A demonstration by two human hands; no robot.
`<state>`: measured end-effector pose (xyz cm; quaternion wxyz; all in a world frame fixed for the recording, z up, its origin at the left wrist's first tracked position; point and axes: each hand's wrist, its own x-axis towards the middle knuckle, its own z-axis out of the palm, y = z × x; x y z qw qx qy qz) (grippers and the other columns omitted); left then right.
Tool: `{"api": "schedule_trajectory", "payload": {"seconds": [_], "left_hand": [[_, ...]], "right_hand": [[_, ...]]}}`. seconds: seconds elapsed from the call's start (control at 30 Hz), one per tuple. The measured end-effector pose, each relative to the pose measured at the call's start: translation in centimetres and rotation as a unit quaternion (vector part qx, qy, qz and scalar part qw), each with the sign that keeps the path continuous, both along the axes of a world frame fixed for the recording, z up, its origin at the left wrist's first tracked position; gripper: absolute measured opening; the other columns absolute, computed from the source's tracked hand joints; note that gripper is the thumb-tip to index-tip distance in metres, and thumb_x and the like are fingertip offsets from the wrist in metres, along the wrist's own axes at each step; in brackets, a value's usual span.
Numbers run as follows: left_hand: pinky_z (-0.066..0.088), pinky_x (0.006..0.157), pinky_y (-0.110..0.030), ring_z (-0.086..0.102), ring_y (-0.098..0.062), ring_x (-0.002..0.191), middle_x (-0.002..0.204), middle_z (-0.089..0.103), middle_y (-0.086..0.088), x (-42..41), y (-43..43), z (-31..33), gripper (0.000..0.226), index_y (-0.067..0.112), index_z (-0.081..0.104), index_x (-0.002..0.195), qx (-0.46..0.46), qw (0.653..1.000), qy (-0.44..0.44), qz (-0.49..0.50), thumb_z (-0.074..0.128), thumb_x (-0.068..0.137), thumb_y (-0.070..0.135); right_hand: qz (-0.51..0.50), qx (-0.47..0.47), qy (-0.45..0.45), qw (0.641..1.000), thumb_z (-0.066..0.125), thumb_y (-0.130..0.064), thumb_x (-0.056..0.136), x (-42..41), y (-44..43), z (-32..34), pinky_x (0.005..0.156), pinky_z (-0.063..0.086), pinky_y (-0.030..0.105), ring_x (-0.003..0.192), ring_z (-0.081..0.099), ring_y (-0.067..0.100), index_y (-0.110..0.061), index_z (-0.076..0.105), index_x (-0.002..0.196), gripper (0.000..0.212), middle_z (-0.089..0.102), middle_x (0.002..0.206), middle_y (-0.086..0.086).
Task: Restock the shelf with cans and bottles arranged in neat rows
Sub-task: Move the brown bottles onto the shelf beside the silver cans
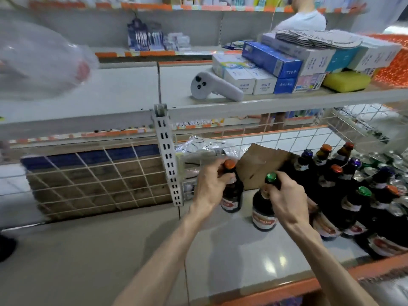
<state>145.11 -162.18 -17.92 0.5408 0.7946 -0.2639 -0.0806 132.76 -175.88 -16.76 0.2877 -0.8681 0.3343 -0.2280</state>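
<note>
We grip two dark bottles by their necks on the shelf (254, 268): our left hand (210, 184) wraps the orange-capped bottle (231, 191), our right hand (284, 195) the green-capped bottle (262, 214).

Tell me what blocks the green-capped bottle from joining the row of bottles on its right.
Nothing visible does. The green-capped bottle, gripped at its neck by the right hand, stands just left of the bottle rows, with only bare shelf around its base.
</note>
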Motion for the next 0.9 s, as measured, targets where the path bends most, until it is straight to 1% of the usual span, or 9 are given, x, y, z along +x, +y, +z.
{"api": "schedule_trajectory", "payload": {"seconds": [0.1,0.23,0.4,0.43,0.53,0.63,0.73,0.8,0.9], "left_hand": [[0.054,0.092,-0.027,0.069,-0.009,0.102,0.11,0.075,0.005,0.6,8.0,1.0,0.033,0.022,0.07,0.114,0.021,0.998,-0.023,0.051,0.078,0.082,0.016],[0.053,0.085,-0.021,0.068,-0.008,0.095,0.107,0.076,0.003,0.8,19.2,2.4,0.031,0.02,0.071,0.114,0.047,0.989,-0.021,0.141,0.078,0.083,0.017],[0.044,0.068,-0.013,0.062,-0.006,0.087,0.098,0.072,0.008,0.7,32.1,2.3,0.027,0.018,0.07,0.112,0.103,0.964,-0.027,0.243,0.077,0.085,0.02],[0.044,0.066,-0.01,0.065,-0.008,0.086,0.094,0.071,0.011,0.7,34.4,2.2,0.025,0.018,0.07,0.11,0.105,0.959,-0.027,0.261,0.076,0.086,0.02],[0.045,0.071,-0.005,0.067,-0.002,0.084,0.094,0.075,0.008,0.3,40.6,2.2,0.025,0.019,0.071,0.11,0.108,0.94,-0.026,0.323,0.076,0.086,0.021],[0.041,0.068,0.003,0.063,0.015,0.073,0.084,0.069,0.013,0.0,45.7,1.9,0.023,0.021,0.07,0.107,0.095,0.924,-0.014,0.371,0.077,0.085,0.019],[0.055,0.087,-0.021,0.071,-0.007,0.093,0.097,0.075,0.008,0.1,49.7,1.4,0.03,0.022,0.07,0.115,0.097,0.91,-0.005,0.404,0.076,0.085,0.021],[0.057,0.09,-0.031,0.071,-0.01,0.095,0.104,0.076,0.006,0.3,51.8,1.0,0.034,0.024,0.069,0.118,0.097,0.904,0.006,0.416,0.076,0.085,0.022],[0.058,0.09,-0.035,0.071,-0.008,0.095,0.103,0.076,0.009,0.7,53.8,0.5,0.035,0.027,0.068,0.118,0.095,0.9,0.015,0.424,0.076,0.084,0.025]], "right_hand": [[0.047,-0.014,-0.004,0.999,0.067,-0.011,0.088,1.6,5.9,1.0,0.075,0.051,0.043,0.094,0.065,0.045,-0.009,0.064,0.119,0.032,0.071,0.099,0.025],[0.117,-0.046,0.021,0.992,0.066,-0.009,0.087,4.7,14.7,1.3,0.061,0.037,0.039,0.084,0.061,0.048,-0.002,0.063,0.1,0.015,0.069,0.09,0.028],[0.23,-0.008,0.003,0.973,0.07,-0.013,0.087,7.9,26.3,0.8,0.063,0.052,0.041,0.075,0.065,0.035,-0.006,0.062,0.089,0.01,0.068,0.078,0.013],[0.252,0.004,-0.003,0.968,0.069,-0.013,0.089,8.4,28.3,0.7,0.061,0.051,0.038,0.072,0.063,0.031,-0.007,0.06,0.087,0.011,0.067,0.077,0.009],[0.3,0.033,-0.017,0.953,0.064,-0.01,0.092,9.7,33.8,0.6,0.052,0.036,0.019,0.063,0.049,-0.001,-0.011,0.054,0.08,0.015,0.059,0.07,-0.008],[0.327,0.059,-0.022,0.943,0.064,-0.009,0.092,10.9,38.1,0.2,0.052,0.032,0.013,0.066,0.049,-0.006,-0.01,0.055,0.081,0.014,0.059,0.073,-0.009],[0.353,0.084,-0.031,0.931,0.065,-0.009,0.092,11.8,41.3,0.1,0.056,0.037,0.014,0.068,0.054,-0.001,-0.013,0.055,0.083,0.014,0.056,0.073,-0.017],[0.365,0.088,-0.037,0.926,0.064,-0.009,0.092,12.4,42.8,0.0,0.057,0.038,0.015,0.068,0.057,0.005,-0.015,0.054,0.082,0.015,0.056,0.074,-0.02],[0.37,0.084,-0.039,0.924,0.064,-0.009,0.092,13.5,44.1,-0.4,0.057,0.038,0.016,0.069,0.058,0.004,-0.017,0.055,0.081,0.016,0.057,0.073,-0.019]]}}
